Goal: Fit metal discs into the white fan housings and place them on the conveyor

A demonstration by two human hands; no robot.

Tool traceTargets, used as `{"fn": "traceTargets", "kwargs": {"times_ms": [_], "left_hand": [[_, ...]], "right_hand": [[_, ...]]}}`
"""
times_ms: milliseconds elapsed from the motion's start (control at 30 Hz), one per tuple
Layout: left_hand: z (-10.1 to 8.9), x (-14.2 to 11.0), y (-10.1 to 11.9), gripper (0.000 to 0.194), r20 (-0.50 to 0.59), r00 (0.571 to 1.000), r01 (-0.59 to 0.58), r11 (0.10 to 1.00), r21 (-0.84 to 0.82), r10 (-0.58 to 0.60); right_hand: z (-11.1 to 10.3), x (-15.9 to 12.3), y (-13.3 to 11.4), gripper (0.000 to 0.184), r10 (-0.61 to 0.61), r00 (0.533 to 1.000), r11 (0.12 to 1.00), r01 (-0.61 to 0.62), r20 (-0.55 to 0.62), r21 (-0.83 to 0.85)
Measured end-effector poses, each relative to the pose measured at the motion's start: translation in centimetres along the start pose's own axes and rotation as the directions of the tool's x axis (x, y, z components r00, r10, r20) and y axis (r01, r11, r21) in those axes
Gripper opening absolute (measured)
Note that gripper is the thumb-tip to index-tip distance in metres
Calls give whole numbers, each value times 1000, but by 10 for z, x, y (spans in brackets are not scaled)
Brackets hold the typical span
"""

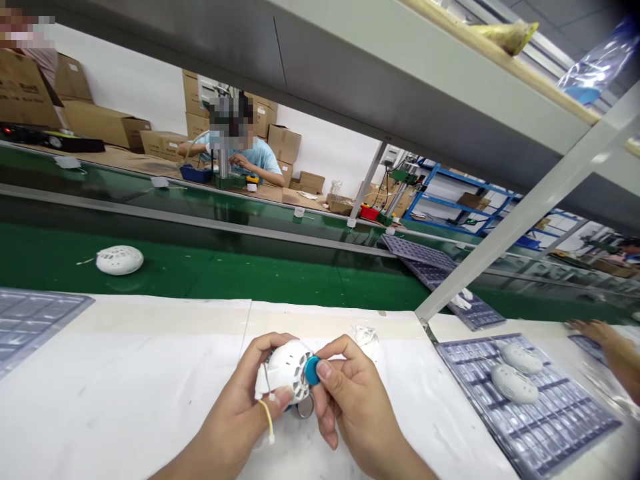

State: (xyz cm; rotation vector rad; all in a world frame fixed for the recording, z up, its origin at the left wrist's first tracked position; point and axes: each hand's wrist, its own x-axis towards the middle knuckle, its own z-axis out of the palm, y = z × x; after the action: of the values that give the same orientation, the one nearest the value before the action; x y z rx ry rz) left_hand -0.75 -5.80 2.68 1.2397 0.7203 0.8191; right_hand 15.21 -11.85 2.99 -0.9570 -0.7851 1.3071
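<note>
My left hand (250, 393) is closed round a white slotted plastic housing (289, 365), held just above the white work surface (165, 387). A short yellow cable (268, 417) with a small white plug hangs from the housing. Between the thumb and forefinger of my right hand (353, 390) is a round blue disc (313, 371), close against the slotted side of the housing; whether it touches cannot be made out. Below them a round silvery piece (305, 406) shows, partly hidden by my hands.
A compartmented plastic tray (565, 433) on the right bears white housings (515, 383). Another tray (35, 320) lies left. One more white housing (120, 260) rests on the green belt (225, 267). A slanted post (530, 207) rises at right; a co-worker's hand (600, 333) is beyond it.
</note>
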Motion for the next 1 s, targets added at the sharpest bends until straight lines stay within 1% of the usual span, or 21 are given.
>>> {"fn": "traceTargets", "kwargs": {"times_ms": [133, 300, 400, 567, 600, 667, 733, 767, 833, 900, 967, 1000], "left_hand": [[1, -1, 0, 39, -37, 999, -11, 1000, 29, 12], [3, -2, 3, 40, -60, 998, 20, 998, 54, -16], [4, -3, 4, 42, -35, 999, 39, 999, 35, -38], [5, -5, 6, 46, -75, 995, 73, 997, -8, -73], [6, -6, 6, 48, -59, 994, 86, 996, -14, -87], [8, -8, 7, 56, 14, 995, 104, 994, -28, -104], [11, -10, 6, 64, 65, 996, 66, 997, -41, -63], [12, -10, 6, 64, 61, 998, 29, 999, -45, -26], [15, -9, 6, 59, 23, 999, -41, 998, -58, 42], [17, -8, 6, 52, -19, 997, -81, 994, -70, 80], [19, -9, 5, 52, -62, 995, -86, 993, -78, 82], [19, -10, 4, 55, -82, 995, -70, 994, -87, 63]], "right_hand": [[0, 0, 0, 28, 33, 999, 999, -33, 35, 15], [1, 1, 1, 31, 42, 999, 999, -42, 24, -1], [1, 1, 3, 34, 38, 999, 999, -38, 36, -3], [2, 2, 5, 33, 43, 998, 999, -42, 49, -9], [2, 2, 5, 33, 44, 997, 999, -43, 58, -10], [1, 3, 6, 32, 53, 996, 999, -52, 78, -12], [-1, 3, 7, 33, 58, 994, 998, -56, 89, -24], [-2, 3, 7, 34, 58, 994, 998, -54, 89, -40], [-2, 4, 7, 39, 47, 996, 996, -41, 78, -81], [2, 3, 6, 44, 30, 998, 994, -24, 58, -104], [8, 2, 4, 49, 1, 998, 998, 3, 61, -66], [12, 1, 3, 52, -19, 996, 999, 21, 82, -25]]}}
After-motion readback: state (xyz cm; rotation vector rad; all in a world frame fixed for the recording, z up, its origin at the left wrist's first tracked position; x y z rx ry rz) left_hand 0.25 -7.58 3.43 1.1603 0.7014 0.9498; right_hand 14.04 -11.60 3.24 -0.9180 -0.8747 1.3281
